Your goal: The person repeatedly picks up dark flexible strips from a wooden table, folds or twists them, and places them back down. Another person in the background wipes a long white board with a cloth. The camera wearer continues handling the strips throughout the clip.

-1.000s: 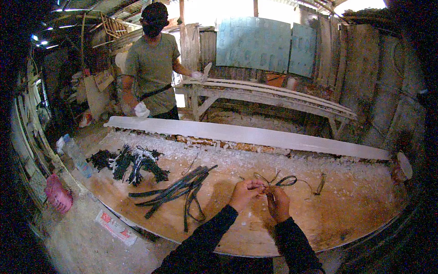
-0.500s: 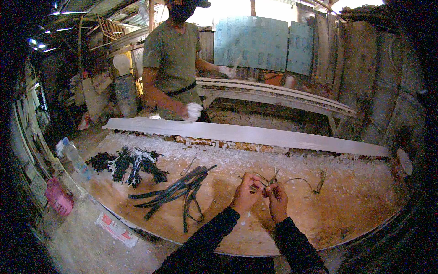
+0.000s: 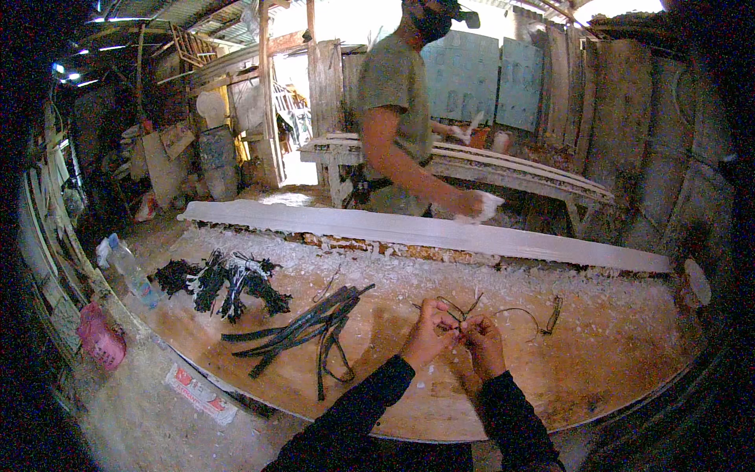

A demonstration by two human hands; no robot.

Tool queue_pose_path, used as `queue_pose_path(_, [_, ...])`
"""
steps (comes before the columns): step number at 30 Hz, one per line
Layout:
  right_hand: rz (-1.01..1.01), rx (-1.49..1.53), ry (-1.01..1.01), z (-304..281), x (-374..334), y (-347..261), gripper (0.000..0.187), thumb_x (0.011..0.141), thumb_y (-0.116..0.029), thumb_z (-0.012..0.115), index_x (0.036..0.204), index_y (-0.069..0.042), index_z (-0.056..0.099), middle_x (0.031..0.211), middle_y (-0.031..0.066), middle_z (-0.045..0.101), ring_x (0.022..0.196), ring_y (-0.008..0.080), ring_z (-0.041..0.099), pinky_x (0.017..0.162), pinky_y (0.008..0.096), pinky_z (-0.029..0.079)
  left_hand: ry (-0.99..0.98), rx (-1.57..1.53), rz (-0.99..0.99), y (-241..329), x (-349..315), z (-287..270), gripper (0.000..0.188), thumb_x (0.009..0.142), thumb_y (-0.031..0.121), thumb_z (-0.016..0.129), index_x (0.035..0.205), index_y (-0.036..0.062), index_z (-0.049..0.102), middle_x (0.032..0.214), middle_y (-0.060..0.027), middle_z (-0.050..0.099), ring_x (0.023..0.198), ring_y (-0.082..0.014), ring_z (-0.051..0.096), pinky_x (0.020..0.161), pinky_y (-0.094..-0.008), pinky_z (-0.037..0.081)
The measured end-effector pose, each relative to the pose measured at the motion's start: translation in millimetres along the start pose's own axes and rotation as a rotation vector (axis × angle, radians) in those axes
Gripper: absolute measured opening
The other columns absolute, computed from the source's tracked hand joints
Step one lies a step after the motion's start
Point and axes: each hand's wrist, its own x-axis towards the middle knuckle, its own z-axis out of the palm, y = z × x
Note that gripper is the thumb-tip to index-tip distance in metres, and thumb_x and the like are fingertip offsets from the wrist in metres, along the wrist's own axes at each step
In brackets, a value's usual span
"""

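My left hand (image 3: 429, 333) and my right hand (image 3: 482, 344) meet fingertip to fingertip above the wooden tabletop (image 3: 393, 393). Both pinch a thin dark cord (image 3: 450, 304), whose loop and loose ends stick up past the fingers; the exact grip point is hidden. A long strand (image 3: 515, 309) curves away to the right of my right hand, toward a small dark coiled bundle (image 3: 554, 316). Left of my left hand lies a pile of flat black strips (image 3: 303, 330). Farther left sit several bunches of short black and white ties (image 3: 228, 285).
A long white-coated beam (image 3: 425, 234) spans the table's far side, with white crumbs before it. Behind it a co-worker (image 3: 397, 118) stands with a white-covered hand over the beam. A plastic bottle (image 3: 132, 271) and a pink bag (image 3: 102, 337) are at left. A bench (image 3: 503, 165) stands behind.
The co-worker has moved to the right along the beam, uncovering a bright doorway. My hands stay in nearly the same place, the right one turned slightly with its fingers still at the cord.
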Motion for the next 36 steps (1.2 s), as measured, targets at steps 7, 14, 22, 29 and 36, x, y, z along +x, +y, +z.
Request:
queue_pose_path(7, [-0.207, -0.385, 0.164, 25.5, -17.4, -21.2, 0.006, 0.074, -0.006, 0.062, 0.078, -0.002, 0.061, 0.077, 0.0055, 0.060, 0.071, 0.0137, 0.056, 0.065, 0.0255, 0.045, 0.068, -0.352, -0.203, -2.4, -1.3, -1.7, 0.033, 0.071, -0.003, 0.059, 0.097, 0.0014, 0.039, 0.102, -0.0077, 0.041, 0.073, -0.0147, 0.057, 0.046, -0.0242, 0.051])
queue_pose_path(14, [-0.275, -0.475, 0.088, 26.2, -23.9, -28.5, 0.009, 0.072, -0.004, 0.062, 0.081, 0.000, 0.062, 0.080, 0.0074, 0.061, 0.074, 0.0148, 0.057, 0.067, 0.0255, 0.045, 0.035, -0.249, -0.112, -1.6, 1.4, -5.1, 0.007, 0.071, -0.002, 0.061, 0.076, -0.0024, 0.056, 0.109, -0.0086, 0.034, 0.074, -0.0164, 0.057, 0.048, -0.0232, 0.051])
queue_pose_path(22, [-0.302, -0.433, 0.048, 13.7, -15.2, -16.5, 0.009, 0.073, -0.001, 0.060, 0.082, -0.001, 0.061, 0.080, 0.0067, 0.060, 0.075, 0.0142, 0.056, 0.067, 0.0245, 0.045, 0.023, -0.071, 0.018, -8.4, -2.5, -2.8, 0.030, 0.070, 0.000, 0.064, 0.095, -0.0001, 0.047, 0.115, -0.0079, 0.035, 0.078, -0.0144, 0.057, 0.060, -0.0248, 0.049])
queue_pose_path(29, [-0.471, -0.608, 0.095, 23.5, -14.7, -11.3, 0.007, 0.075, 0.001, 0.056, 0.081, -0.001, 0.057, 0.079, 0.0074, 0.058, 0.074, 0.0152, 0.055, 0.066, 0.0261, 0.044, 0.181, 0.261, 0.222, -2.9, -7.3, 6.9, 0.052, 0.069, -0.003, 0.062, 0.110, 0.0054, 0.030, 0.092, -0.0056, 0.051, 0.076, -0.0139, 0.058, 0.062, -0.0260, 0.048])
queue_pose_path(36, [-0.568, -0.887, 0.124, 14.9, -11.5, -2.8, 0.005, 0.078, -0.003, 0.054, 0.081, 0.000, 0.053, 0.075, 0.0097, 0.056, 0.070, 0.0176, 0.054, 0.063, 0.0279, 0.043, 0.257, 0.262, 0.028, 11.0, -9.4, 14.8, 0.045, 0.070, 0.002, 0.062, 0.106, 0.0073, 0.036, 0.074, -0.0058, 0.057, 0.070, -0.0181, 0.060, 0.061, -0.0301, 0.049])
